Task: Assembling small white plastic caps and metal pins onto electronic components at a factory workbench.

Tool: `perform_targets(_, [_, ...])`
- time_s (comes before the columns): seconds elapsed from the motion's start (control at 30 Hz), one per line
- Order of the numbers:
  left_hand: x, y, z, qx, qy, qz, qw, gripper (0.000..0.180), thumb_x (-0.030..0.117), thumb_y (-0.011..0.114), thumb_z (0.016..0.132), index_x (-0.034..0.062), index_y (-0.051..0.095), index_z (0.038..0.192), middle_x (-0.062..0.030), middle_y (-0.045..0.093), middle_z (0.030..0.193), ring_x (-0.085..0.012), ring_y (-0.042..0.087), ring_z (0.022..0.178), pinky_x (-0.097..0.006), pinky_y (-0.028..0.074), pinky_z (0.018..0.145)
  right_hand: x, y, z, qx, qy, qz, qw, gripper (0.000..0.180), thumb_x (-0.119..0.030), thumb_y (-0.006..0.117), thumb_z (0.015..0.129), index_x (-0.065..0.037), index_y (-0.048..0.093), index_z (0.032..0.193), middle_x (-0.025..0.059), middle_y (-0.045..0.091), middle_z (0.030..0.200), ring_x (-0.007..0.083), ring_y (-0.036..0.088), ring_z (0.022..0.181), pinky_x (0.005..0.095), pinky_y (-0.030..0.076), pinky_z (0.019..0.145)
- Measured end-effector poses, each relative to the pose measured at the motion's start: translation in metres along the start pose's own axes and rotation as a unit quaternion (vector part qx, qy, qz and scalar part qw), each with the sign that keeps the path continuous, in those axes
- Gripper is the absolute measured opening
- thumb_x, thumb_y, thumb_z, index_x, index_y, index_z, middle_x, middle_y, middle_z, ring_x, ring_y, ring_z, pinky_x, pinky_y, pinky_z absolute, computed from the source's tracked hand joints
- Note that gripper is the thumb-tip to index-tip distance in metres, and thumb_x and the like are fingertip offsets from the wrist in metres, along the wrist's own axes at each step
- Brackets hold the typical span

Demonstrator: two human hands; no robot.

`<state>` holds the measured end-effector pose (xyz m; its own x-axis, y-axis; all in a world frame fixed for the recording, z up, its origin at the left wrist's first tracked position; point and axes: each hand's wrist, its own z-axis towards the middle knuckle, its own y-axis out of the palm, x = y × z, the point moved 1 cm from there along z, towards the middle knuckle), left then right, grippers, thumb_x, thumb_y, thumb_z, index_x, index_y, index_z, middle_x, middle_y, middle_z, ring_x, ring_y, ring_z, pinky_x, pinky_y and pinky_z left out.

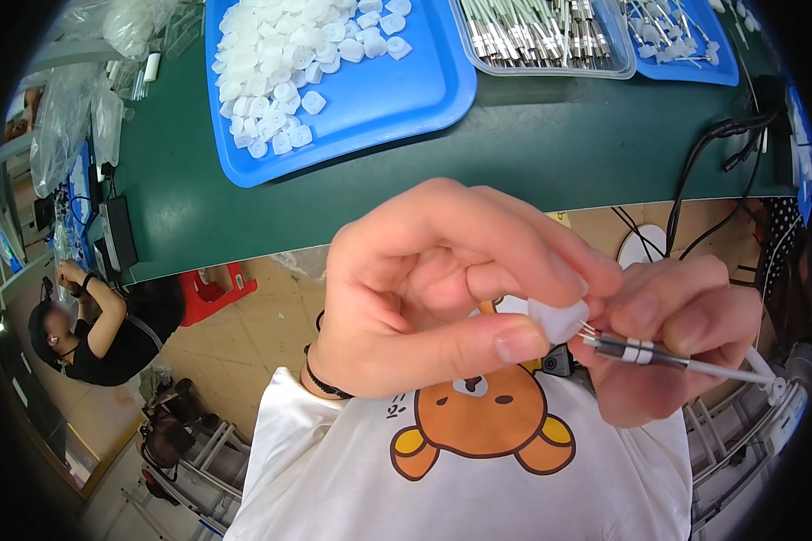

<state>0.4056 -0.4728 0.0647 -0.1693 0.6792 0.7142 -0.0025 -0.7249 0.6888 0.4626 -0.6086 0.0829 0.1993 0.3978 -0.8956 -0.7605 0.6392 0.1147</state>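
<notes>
My left hand [406, 298] pinches a small translucent white plastic cap [558, 322] between thumb and fingertips. In my right hand [668, 311] is a thin grey cable with a metal sleeve [639, 351], which has a white band round it. Fine bare wires stick out of the sleeve's end and meet the cap's right side; whether they have entered it I cannot tell. Both hands are held in front of my chest, short of the table's near edge.
On the green table [180, 207] stands a blue tray [347, 158] with a heap of similar white caps. Beside it are a clear box [559, 70] of sleeved cables and a smaller blue tray [695, 74] of capped pieces. Black cables [695, 171] hang at right. A person [99, 329] sits at left.
</notes>
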Motion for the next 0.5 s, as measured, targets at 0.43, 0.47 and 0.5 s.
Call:
perform_targets(0.43, [-0.001, -0.007, -0.002, -0.011, 0.035, 0.019, 0.999, 0.027, 0.003, 0.065, 0.063, 0.0081, 0.045, 0.080, -0.0136, 0.050, 0.087, -0.0197, 0.054, 0.071, -0.026, 0.049, 0.061, -0.012, -0.003, -0.002, -0.076, -0.015, -0.143, 0.987, 0.040, -0.012, 0.061, 0.068, -0.005, 0.035, 0.097, 0.0139, 0.043, 0.092, 0.0221, 0.054, 0.067, 0.0299, 0.049, 0.059])
perform_targets(0.47, [0.000, -0.009, -0.002, -0.022, 0.041, 0.040, 0.998, 0.028, 0.004, 0.066, 0.063, 0.0081, 0.045, 0.080, -0.0136, 0.050, 0.087, -0.0197, 0.054, 0.071, -0.026, 0.049, 0.061, -0.012, -0.007, -0.001, -0.094, -0.014, -0.147, 0.985, 0.040, -0.012, 0.061, 0.068, -0.005, 0.035, 0.097, 0.0138, 0.043, 0.092, 0.0212, 0.053, 0.066, 0.0296, 0.049, 0.058])
perform_targets(0.5, [0.001, -0.010, -0.003, -0.029, 0.041, 0.051, 0.997, 0.028, 0.004, 0.066, 0.062, 0.0080, 0.046, 0.081, -0.0137, 0.050, 0.087, -0.0196, 0.054, 0.071, -0.026, 0.049, 0.061, -0.012, -0.006, 0.001, -0.100, -0.020, -0.150, 0.983, 0.039, -0.013, 0.061, 0.068, -0.004, 0.035, 0.097, 0.0136, 0.044, 0.091, 0.0204, 0.053, 0.064, 0.0292, 0.048, 0.058])
